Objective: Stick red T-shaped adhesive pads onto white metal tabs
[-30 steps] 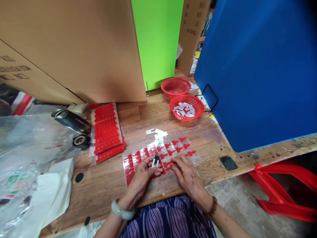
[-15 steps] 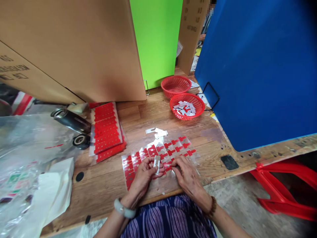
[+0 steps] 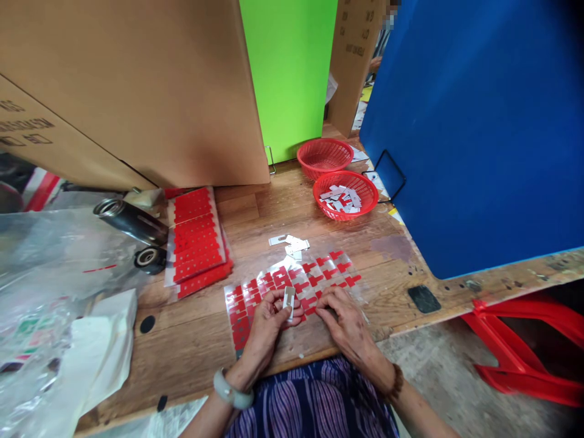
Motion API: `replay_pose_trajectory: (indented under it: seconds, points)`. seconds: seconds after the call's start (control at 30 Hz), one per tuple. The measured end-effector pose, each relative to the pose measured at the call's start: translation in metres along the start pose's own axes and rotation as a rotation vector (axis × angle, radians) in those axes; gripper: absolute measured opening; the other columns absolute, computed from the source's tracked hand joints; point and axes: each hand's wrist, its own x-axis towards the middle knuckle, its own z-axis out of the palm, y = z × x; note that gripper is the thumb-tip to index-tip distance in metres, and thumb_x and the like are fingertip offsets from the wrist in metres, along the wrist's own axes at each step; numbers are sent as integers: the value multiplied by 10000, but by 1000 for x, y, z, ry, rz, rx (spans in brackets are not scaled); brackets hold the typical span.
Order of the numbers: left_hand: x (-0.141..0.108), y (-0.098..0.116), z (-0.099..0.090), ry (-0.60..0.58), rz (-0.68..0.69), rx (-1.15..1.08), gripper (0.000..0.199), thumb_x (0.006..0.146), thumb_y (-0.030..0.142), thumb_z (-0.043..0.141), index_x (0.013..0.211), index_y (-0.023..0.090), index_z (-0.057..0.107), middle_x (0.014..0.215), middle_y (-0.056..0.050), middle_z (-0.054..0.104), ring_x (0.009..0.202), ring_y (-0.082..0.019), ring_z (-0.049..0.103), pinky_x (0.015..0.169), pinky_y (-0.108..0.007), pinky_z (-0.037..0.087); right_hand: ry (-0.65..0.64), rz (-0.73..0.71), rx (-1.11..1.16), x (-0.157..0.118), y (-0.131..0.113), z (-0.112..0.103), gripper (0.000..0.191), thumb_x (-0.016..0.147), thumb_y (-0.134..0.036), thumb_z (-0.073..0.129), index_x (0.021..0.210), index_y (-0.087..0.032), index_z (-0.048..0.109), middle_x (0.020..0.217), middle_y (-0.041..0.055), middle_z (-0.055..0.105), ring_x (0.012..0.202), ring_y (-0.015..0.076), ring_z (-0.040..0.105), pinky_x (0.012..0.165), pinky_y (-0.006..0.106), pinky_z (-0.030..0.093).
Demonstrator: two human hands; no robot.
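Plate (image 3: 289,296): small, narrow, silvery-white, lower centre
Left hand (image 3: 267,316): pinching it
Right hand (image 3: 345,317): fingers curled, grip unclear

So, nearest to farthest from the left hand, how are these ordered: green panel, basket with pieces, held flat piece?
1. Flat piece: held in the left hand.
2. Basket with pieces: ahead, to the right.
3. Green panel: upright at the back.
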Motion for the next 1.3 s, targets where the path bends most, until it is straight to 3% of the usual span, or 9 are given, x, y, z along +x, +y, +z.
replay_pose_trajectory:
  seconds: [0.27, 0.47, 0.63, 0.9, 1.3]
  points:
    - [0, 1, 0, 8, -5, -19, 413, 629, 195, 767, 978, 133, 556, 849, -76, 712, 720, -190, 695, 676, -291, 537, -290, -58, 230, 3, 2, -31, 126, 885, -213, 538, 762, -204, 562, 906, 28, 582, 898, 177, 540, 826, 323, 424]
    - [-3, 7, -5, -88, -56, 9, 459, 619, 160, 775, 1032, 104, 582, 892, -95, 706, 655, -136, 664, 642, -244, 508, -176, 71, 352, 8, -3, -34, 38, 850, -229, 561, 848, -201, 535, 864, 7, 579, 838, 154, 547, 782, 277, 429]
    - [-11, 18, -5, -190, -70, 36, 403, 657, 103, 725, 1042, 77, 609, 852, -88, 705, 588, -84, 620, 591, -186, 471, -79, 68, 345, 21, -21, -25, 58, 817, -199, 571, 775, -198, 531, 752, -18, 571, 720, 137, 547, 700, 268, 430]
    - [-23, 27, -7, -226, -207, -8, 421, 617, 79, 754, 1009, 110, 603, 890, -95, 702, 659, -151, 690, 604, -216, 519, -201, 3, 268, 29, -36, -18, 96, 828, -124, 519, 773, -198, 547, 772, -15, 582, 746, 135, 543, 696, 258, 425]
    - [-24, 27, -3, -243, -228, -6, 389, 634, 36, 718, 1008, 87, 622, 821, -92, 713, 637, -147, 698, 593, -194, 538, -250, 22, 281, 23, -44, -15, 130, 827, -87, 467, 777, -196, 516, 749, -32, 548, 702, 118, 519, 670, 242, 397]
